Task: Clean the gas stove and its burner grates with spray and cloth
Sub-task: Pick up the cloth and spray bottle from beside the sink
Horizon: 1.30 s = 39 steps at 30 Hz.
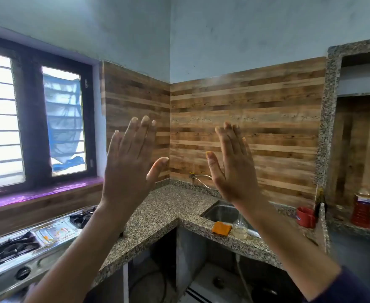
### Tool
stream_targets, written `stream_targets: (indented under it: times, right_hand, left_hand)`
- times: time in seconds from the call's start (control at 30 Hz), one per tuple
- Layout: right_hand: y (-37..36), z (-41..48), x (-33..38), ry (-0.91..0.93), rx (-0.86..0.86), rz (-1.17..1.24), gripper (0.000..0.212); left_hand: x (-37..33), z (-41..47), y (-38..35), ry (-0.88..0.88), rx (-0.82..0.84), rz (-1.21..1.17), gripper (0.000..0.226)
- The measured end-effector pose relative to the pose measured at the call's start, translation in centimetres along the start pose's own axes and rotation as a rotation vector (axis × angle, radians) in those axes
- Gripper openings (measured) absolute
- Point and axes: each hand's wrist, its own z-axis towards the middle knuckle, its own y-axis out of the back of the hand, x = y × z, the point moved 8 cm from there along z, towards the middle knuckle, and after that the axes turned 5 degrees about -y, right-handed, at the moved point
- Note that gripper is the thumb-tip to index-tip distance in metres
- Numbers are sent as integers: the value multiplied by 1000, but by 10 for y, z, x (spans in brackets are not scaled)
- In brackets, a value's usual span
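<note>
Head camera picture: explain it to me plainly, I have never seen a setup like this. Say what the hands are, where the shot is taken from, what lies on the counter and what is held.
There is no machine here. A person wears one wide-angle camera on the head, so you see their own arms from above. The left hand and right hand are raised in front of the wall, fingers spread, palms facing each other, holding nothing.

At lower left sits the steel gas stove with two black burner grates. The speckled granite counter turns the corner to a steel sink. On the counter's front edge by the sink lie an orange cloth and a clear bottle, probably the spray. Farther right stand a red cup and a bottle of red liquid.
</note>
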Motion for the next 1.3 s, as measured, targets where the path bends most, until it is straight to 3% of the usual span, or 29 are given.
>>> stream_targets:
  times: [0.23,0.5,0.73,1.07,1.2,1.3]
  right_hand:
    - [-58,-49,-30,-132,121,77,57]
    - [-150,-160,-132,-376,353,62,52]
    - [-235,-228,-282,-575,553,43,54]
    - [-348,-259,-495,-799,762,162,39]
    - [-377,-270,-545,-1007,764,270,25]
    - [-405,-268,-575,-1063,773,310,24]
  left_hand:
    - [-16,-44,-75,19,129,-165,68]
    - [-60,-139,-223,85,584,-497,74]
    - [-124,-181,-388,77,916,-652,74]
    - [-214,-183,-624,455,1145,-958,60]
    - [-227,-193,-673,577,1224,-1013,54]
    - [-230,-197,-710,618,1276,-992,51]
